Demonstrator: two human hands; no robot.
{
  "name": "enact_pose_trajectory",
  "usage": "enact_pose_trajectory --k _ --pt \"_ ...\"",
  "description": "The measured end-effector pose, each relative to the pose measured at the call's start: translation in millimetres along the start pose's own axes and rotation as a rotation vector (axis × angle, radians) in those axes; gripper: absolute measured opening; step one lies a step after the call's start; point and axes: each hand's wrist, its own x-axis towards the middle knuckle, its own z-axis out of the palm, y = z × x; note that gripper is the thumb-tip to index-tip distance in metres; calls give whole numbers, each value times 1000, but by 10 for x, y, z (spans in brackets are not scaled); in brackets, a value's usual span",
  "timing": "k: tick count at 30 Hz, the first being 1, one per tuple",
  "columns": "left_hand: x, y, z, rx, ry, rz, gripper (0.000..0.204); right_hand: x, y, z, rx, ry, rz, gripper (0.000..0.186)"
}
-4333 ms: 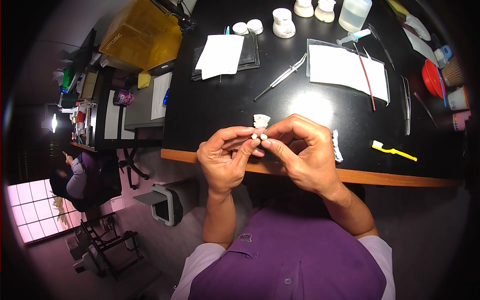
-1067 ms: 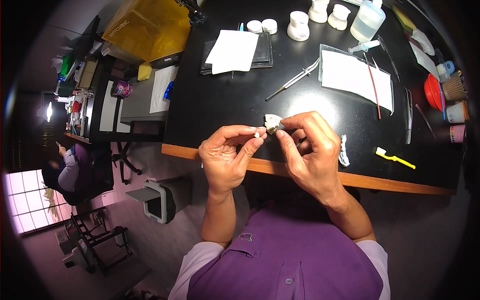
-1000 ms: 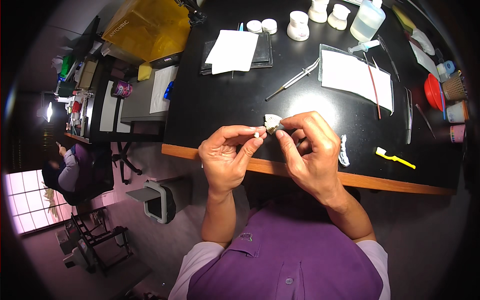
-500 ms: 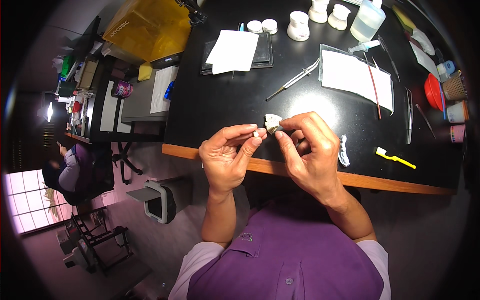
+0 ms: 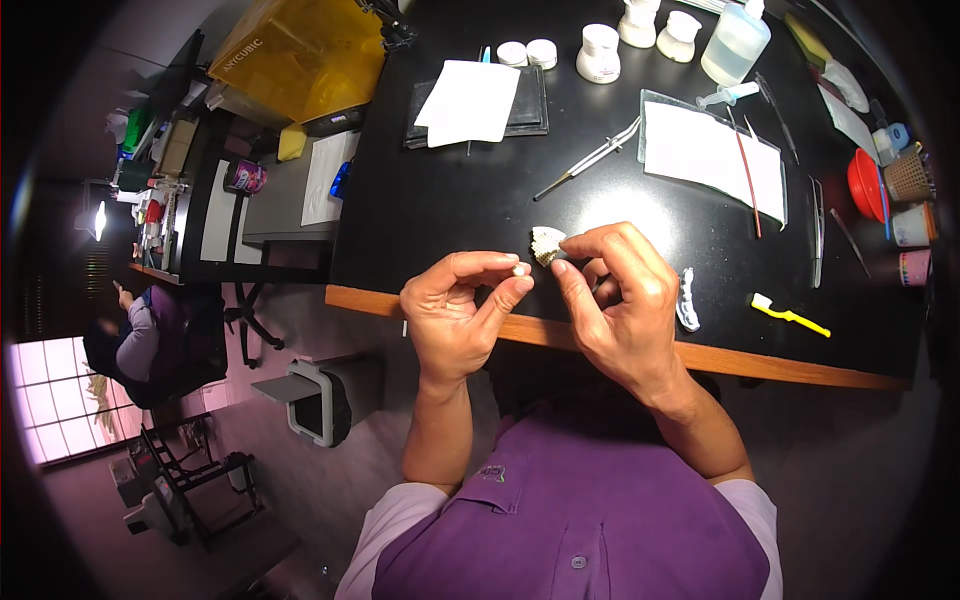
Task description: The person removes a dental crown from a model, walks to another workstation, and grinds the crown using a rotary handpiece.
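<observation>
Near the front of the black bench, my left hand (image 5: 450,310) pinches a small white tooth-like piece (image 5: 519,270) between thumb and fingertips. Just right of it, my right hand (image 5: 620,300) holds a pale fan-shaped piece (image 5: 545,243) with a pitted, honeycomb-like surface between thumb and index finger, its other fingers curled behind. The two held pieces are close, with a small gap between. A long white piece (image 5: 687,298) lies beside my right hand, and a yellow toothbrush (image 5: 790,316) lies farther right. Metal tweezers (image 5: 590,155) lie beyond my hands.
A white sheet on a pad (image 5: 712,160), stacked papers (image 5: 465,100), white jars (image 5: 598,55), a bottle (image 5: 733,45), red bowl (image 5: 866,185) and tools sit on the bench (image 5: 450,205). An amber-covered machine (image 5: 290,60) stands left. Below are a bin (image 5: 320,400) and a seated person (image 5: 140,340).
About four seconds ago my hands held two small white pieces together; now my right fingers grip the honeycomb-like piece, slightly apart from the left's piece. Over the last second they barely moved.
</observation>
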Motion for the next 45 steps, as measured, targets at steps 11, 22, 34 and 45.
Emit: enact_pose_trajectory --k 11,22,34,45 --pt "-6 51 14 -12 -7 -1 24 -17 -4 1 4 -1 -4 12" --pt "-11 3 29 -23 29 -5 24 -8 7 -10 10 -13 -3 12" --pt "5 29 -22 -3 106 64 22 -15 -59 3 -82 -54 66 14" --pt "124 6 50 168 -5 30 20 46 -35 30 -87 -77 147 16"
